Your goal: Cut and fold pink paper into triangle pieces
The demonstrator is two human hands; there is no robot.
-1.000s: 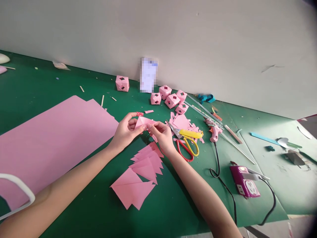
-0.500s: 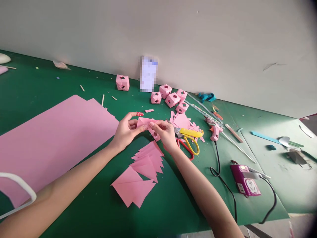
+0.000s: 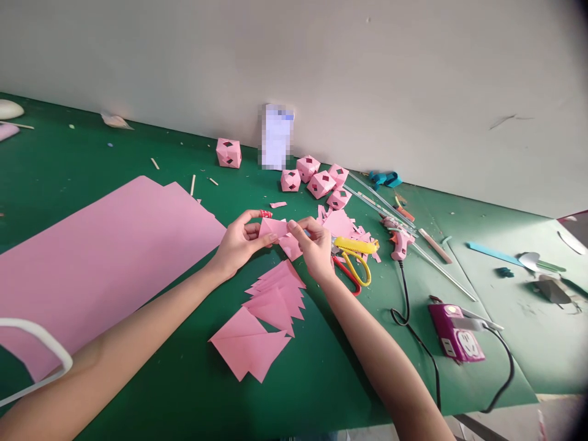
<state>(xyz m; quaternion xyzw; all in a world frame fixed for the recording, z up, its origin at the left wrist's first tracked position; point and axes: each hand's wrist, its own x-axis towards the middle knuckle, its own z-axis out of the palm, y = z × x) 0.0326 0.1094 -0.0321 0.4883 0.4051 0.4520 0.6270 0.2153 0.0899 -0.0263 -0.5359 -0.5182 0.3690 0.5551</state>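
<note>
Between my two hands is a small folded piece of pink paper (image 3: 272, 228). My left hand (image 3: 239, 242) pinches its left side, thumb in front; one fingertip wears a red patterned wrap. Thumb and fingers of my right hand (image 3: 313, 246) are closed on its right end. Just beneath lies another pink paper piece (image 3: 291, 246), partly covered by the hands. Closer to me, a fanned row of pink paper squares (image 3: 269, 306) rests on the green table. Beside my right hand are scissors (image 3: 356, 269) with red and yellow handles, under a yellow utility knife (image 3: 356, 245).
Large pink sheets (image 3: 114, 257) lie at left. Several pink paper balls (image 3: 320, 184) with diamond holes sit near the wall, by a blurred phone (image 3: 276, 138). To the right are paper scraps (image 3: 340, 223), a pink glue gun (image 3: 400, 242), clear glue sticks (image 3: 443, 272) and a purple power strip (image 3: 454, 334).
My right hand has shifted slightly right along the pink paper, showing more of the piece beneath. Both hands still hold the paper. The whole view has moved very slightly.
</note>
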